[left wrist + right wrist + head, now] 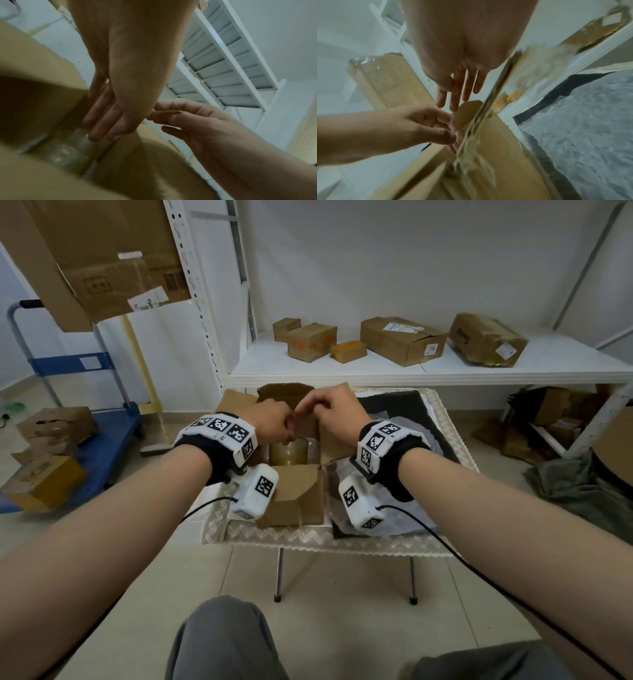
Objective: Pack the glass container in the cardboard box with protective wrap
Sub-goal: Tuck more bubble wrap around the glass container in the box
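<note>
An open cardboard box (pixel 294 494) stands on a small lace-covered table (pixel 342 542). The glass container (pixel 286 451) sits upright inside it, and in the left wrist view it shows as a clear jar (pixel 68 148) between the flaps. Both hands hover over the far side of the opening, almost touching. My left hand (pixel 274 419) pinches the edge of an upright taped flap (pixel 488 108) between thumb and fingers. My right hand (pixel 329 409) reaches over the same flap with nearly straight fingers (pixel 453 100) and holds nothing. A sheet of bubble wrap (pixel 411 433) lies on a black mat right of the box.
A white shelf (pixel 376 371) behind the table carries several cardboard boxes. A blue trolley (pixel 102 433) with more boxes stands at the left. Boxes and a grey cloth (pixel 575 484) lie on the floor at the right. My knees are near the bottom edge.
</note>
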Action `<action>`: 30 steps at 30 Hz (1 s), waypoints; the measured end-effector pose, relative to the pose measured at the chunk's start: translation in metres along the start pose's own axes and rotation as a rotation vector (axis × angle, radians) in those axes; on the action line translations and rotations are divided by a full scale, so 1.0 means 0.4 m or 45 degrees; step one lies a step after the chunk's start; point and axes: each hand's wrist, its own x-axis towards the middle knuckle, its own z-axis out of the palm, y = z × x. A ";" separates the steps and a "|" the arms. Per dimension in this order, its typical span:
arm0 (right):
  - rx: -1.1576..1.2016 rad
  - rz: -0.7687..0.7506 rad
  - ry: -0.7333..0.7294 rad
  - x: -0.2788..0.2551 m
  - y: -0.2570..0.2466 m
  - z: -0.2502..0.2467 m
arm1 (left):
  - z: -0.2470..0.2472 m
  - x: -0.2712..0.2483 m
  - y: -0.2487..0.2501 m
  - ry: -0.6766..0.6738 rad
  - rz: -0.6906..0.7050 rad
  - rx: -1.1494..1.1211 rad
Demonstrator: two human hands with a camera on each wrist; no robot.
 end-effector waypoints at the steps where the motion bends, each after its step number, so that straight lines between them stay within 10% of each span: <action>1: 0.035 0.003 0.083 -0.007 0.001 -0.027 | -0.015 0.005 0.015 0.029 -0.014 -0.031; 17: 0.052 0.370 0.363 -0.137 0.203 -0.216 | -0.051 0.035 0.348 0.205 0.182 -0.307; 30: -0.154 0.753 0.328 -0.262 0.340 -0.225 | 0.119 0.063 0.488 -0.027 0.142 -0.467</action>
